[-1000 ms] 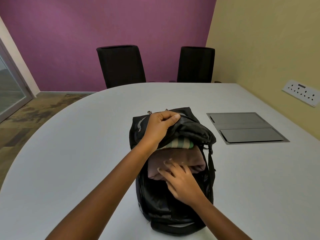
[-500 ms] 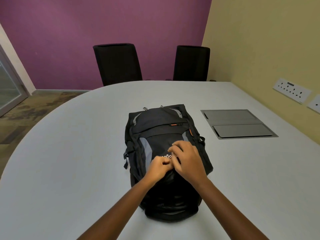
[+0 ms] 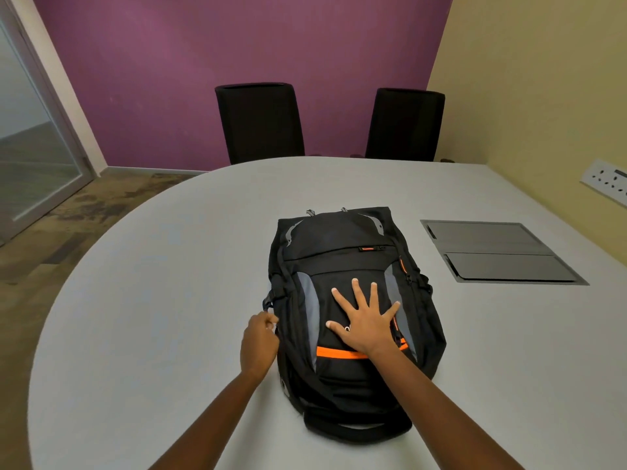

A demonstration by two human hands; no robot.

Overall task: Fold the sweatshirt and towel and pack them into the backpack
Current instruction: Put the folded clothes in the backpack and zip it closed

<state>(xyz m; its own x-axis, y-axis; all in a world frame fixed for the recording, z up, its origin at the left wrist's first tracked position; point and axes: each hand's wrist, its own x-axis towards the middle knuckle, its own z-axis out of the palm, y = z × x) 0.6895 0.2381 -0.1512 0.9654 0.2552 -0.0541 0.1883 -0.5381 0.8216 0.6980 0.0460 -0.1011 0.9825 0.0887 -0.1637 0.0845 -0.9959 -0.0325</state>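
Head view: the backpack [image 3: 342, 239] is laid lengthwise away from the body, pressed by the spread right hand [image 3: 364, 322]; the left hand [image 3: 259, 340] is curled at its left seam, hold not discernible

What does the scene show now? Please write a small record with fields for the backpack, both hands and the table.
backpack: black, grey and orange, lying front-up on the table, no clothes showing
right hand: fingers spread, pressing flat on the backpack front
left hand: fingers curled, pinching the backpack's left edge; exact part unclear
table: pale grey, rounded, with a dark hatch set in it
chairs: two, black, at far side
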